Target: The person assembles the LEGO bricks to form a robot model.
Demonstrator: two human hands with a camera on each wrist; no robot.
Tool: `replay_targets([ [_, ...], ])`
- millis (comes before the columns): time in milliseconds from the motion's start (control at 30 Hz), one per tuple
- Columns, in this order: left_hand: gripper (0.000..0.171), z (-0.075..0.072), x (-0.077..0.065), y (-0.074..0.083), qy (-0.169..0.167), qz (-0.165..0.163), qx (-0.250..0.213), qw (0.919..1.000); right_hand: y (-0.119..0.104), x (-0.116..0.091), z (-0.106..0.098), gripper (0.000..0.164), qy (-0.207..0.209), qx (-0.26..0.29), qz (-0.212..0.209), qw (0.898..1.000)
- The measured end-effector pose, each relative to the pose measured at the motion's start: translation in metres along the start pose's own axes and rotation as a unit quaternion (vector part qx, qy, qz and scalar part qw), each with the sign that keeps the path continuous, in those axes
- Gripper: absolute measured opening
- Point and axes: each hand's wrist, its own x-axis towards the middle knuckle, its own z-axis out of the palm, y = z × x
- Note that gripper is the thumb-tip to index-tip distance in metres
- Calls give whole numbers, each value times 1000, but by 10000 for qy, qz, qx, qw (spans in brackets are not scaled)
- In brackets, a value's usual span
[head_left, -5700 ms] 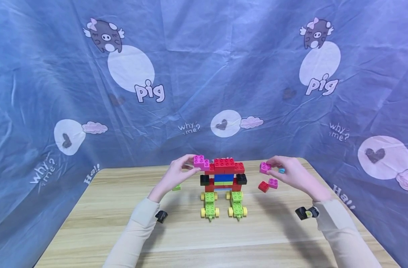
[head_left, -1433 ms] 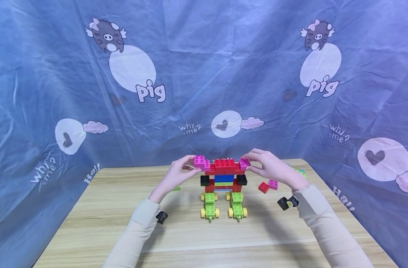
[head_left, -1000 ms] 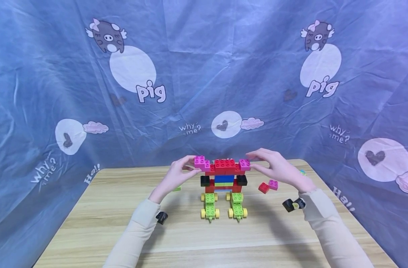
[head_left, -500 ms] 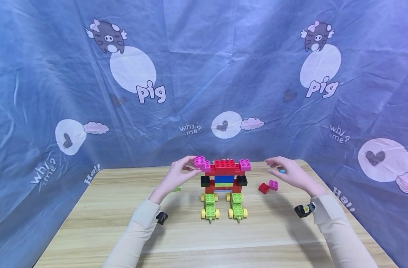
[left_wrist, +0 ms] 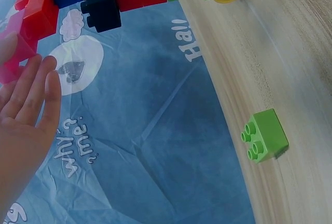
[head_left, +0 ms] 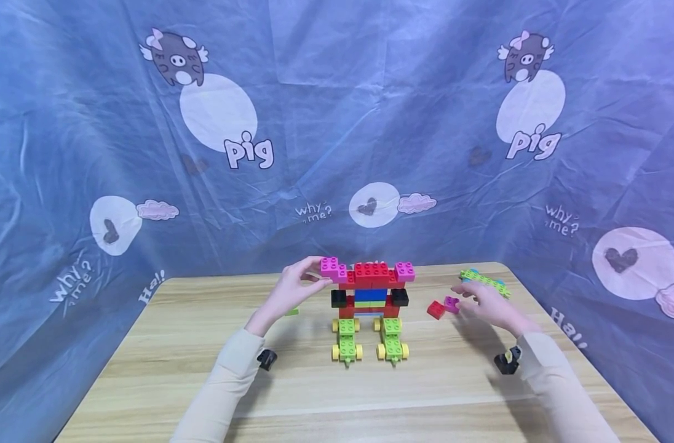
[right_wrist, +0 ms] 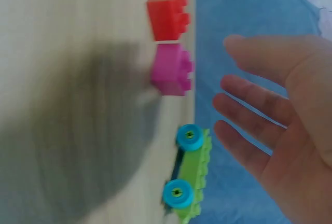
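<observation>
A figure built of toy bricks (head_left: 371, 295) stands mid-table: red on top, blue and green in the middle, black bricks at the sides, two green wheeled bases (head_left: 346, 349) below. At its upper left corner, my left hand (head_left: 289, 289) pinches the stepped pink bricks (head_left: 329, 267). Another pink brick (head_left: 404, 271) sits on the upper right corner. My right hand (head_left: 492, 306) hovers over the table's right side, fingers spread and holding nothing. Its fingertips are close to a loose pink brick (right_wrist: 169, 69), which has a red brick (right_wrist: 165, 15) beside it.
A long green wheeled base (head_left: 485, 282) with blue wheels lies behind my right hand. One loose green brick (left_wrist: 267, 134) lies left of the figure, mostly behind my left hand in the head view. Blue printed cloth (head_left: 337, 154) hangs around the table.
My right hand set a pink brick on the figure's upper right corner, let go, then moved right and down toward the loose pink brick. My left hand stays at the left corner.
</observation>
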Motion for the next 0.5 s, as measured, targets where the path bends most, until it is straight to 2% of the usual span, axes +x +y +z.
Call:
replay_targets([
  [100,39,0,0,0,22,27,-1,10000,4,-3,6,33,17,-144,-10,9999],
  [333,39,0,1,0,15,22,0,10000,9,-7,14,35,-77,-85,271,9996],
  [500,38,0,1,0,7,1,5,10000,12,-9,18,37,-103,-90,194,9997],
])
